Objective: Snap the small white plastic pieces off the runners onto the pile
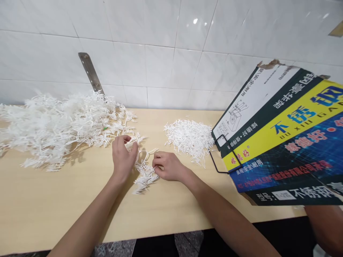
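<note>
My left hand [123, 157] is curled closed around some thin white branching plastic strands [131, 145], whose ends poke out past thumb and fingers. Beside it on the right, my right hand [167, 166] has its fingertips pinched together; whatever lies between them is too small to make out. Under and between both hands is a small clump of white strands [147, 175] on the table. A large tangled heap of the same white branching strands [61, 125] spreads to the left. To the right lies a lower pile of short white pieces [189, 139].
A printed cardboard box [284, 142] stands tilted at the right, with a black wire frame [222, 172] at its near corner. Behind the wooden table [80, 207] rises a tiled wall [160, 67] with a metal bracket [91, 72]. Another person's arm [325, 226] shows at lower right.
</note>
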The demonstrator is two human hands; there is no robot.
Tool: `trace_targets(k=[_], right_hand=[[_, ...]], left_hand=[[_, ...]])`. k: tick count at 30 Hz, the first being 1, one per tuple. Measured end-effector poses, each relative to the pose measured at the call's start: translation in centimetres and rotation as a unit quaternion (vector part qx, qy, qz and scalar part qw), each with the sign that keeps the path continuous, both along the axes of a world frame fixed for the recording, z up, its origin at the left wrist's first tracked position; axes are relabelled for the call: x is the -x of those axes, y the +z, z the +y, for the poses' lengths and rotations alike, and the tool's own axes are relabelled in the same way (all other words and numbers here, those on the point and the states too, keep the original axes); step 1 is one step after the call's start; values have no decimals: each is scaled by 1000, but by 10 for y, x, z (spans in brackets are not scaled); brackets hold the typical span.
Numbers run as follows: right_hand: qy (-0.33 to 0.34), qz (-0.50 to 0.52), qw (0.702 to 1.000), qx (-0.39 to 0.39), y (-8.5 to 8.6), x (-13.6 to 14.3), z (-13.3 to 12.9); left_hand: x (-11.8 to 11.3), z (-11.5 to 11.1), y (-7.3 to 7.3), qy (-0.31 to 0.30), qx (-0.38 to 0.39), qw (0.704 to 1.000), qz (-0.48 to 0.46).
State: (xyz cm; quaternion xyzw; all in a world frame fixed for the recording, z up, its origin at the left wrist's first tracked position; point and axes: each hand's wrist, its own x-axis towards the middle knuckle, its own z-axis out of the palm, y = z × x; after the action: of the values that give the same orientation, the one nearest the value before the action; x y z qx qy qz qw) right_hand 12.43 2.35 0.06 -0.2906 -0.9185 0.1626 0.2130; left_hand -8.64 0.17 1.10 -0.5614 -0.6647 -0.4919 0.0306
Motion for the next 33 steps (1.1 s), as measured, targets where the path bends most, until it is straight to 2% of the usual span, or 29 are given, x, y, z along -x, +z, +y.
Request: trace_targets(k=[3,5,6,8,9,11,13,16,18,21,23,25,28,31,33], right_hand=[[75,32,996,46,5,3,-8],[114,55,985,118,9,4,-11],[115,69,978,158,10,4,-12],[59,99,974,196,12,3,-11],[15,110,977,181,13,3,-10],[-53,97,989,95,10,2,-5],[-71,25,997,6,6,3,0],[-121,-98,986,-52,0,2,8],[-194,-126,971,-67,1,-1,12],[-258,-61,961,-75,9,-8,15],[-241,39,968,-52,14,-11,13],[-193,139,971,-3,15,-12,9],[-133,207,963,107,7,-13,-1],[-97,248,938,224,-4,-18,-7],[-81,290,913,275,-8,-23,-8]], left_hand=[[8,12,-11,-28,114,993,-22],[10,15,-17,-71,163,984,32],[10,15,-19,-87,176,978,67],[9,14,-19,-101,195,969,114],[9,13,-17,-101,204,966,121],[10,10,-11,-96,215,965,113],[13,7,-4,-88,223,967,89],[17,4,6,-93,220,970,41],[16,2,9,-135,186,973,29],[6,-2,12,-216,113,969,43],[-3,-6,12,-256,82,962,46],[-13,-9,11,-293,68,953,38],[-22,-10,8,-344,72,936,28],[-24,-8,4,-357,94,928,45],[-22,-6,0,-353,105,927,75]])
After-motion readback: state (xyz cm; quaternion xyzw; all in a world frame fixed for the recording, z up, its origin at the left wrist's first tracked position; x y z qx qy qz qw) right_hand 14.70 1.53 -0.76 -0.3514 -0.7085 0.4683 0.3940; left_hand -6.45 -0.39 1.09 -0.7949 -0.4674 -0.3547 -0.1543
